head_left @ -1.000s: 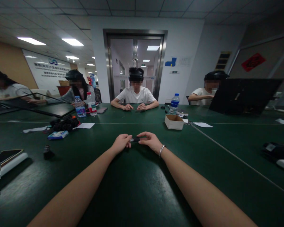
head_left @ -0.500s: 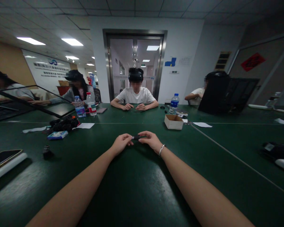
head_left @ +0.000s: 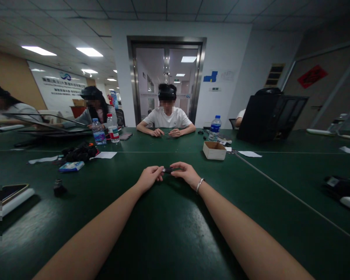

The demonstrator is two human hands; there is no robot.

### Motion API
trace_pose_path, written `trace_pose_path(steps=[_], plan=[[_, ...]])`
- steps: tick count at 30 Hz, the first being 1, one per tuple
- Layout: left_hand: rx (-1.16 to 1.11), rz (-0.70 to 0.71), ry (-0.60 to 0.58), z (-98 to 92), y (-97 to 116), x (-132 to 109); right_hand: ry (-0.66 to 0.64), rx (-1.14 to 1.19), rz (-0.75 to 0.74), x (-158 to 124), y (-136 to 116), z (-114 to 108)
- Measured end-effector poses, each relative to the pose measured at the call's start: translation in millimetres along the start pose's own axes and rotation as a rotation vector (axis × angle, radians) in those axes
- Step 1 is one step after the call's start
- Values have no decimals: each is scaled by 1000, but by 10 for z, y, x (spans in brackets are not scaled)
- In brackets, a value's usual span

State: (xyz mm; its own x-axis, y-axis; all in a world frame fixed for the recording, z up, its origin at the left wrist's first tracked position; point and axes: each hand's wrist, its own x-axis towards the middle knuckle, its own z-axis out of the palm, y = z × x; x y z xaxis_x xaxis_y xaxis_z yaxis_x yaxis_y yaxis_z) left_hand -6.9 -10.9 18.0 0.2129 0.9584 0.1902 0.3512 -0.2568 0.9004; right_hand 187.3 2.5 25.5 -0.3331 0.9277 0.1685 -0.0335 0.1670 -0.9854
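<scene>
Between my two hands is a small dark stick-like piece [head_left: 167, 170] with a light, shiny left end; its exact kind is too small to make out. My left hand [head_left: 149, 178] pinches the light end between thumb and fingers. From the other side, my right hand [head_left: 186, 174], with a silver bracelet on the wrist, has its thumb and fingertips closed on the dark end. Both hands are held close together over the green table [head_left: 160, 225].
Beyond my hands stand an open cardboard box [head_left: 214, 151] and a water bottle [head_left: 215, 128]. Two more bottles [head_left: 99, 132] and a dark tangled bundle [head_left: 80, 153] lie left. A small black object [head_left: 58, 187] is nearer. A person [head_left: 167, 116] sits opposite, others left.
My hands and the small piece have hardly moved. At the left, the black frame has tipped down lower. At the right, the black case has shifted, and the person behind it is more hidden.
</scene>
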Motion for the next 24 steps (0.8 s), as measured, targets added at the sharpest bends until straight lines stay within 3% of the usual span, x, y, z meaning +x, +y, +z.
trace_pose_path(steps=[16, 24], plan=[[13, 13, -25, -4, -6, 4, 7, 12, -11, 4, -3, 2], [21, 68, 47, -8, 13, -16, 11, 16, -4, 17, 21, -18]])
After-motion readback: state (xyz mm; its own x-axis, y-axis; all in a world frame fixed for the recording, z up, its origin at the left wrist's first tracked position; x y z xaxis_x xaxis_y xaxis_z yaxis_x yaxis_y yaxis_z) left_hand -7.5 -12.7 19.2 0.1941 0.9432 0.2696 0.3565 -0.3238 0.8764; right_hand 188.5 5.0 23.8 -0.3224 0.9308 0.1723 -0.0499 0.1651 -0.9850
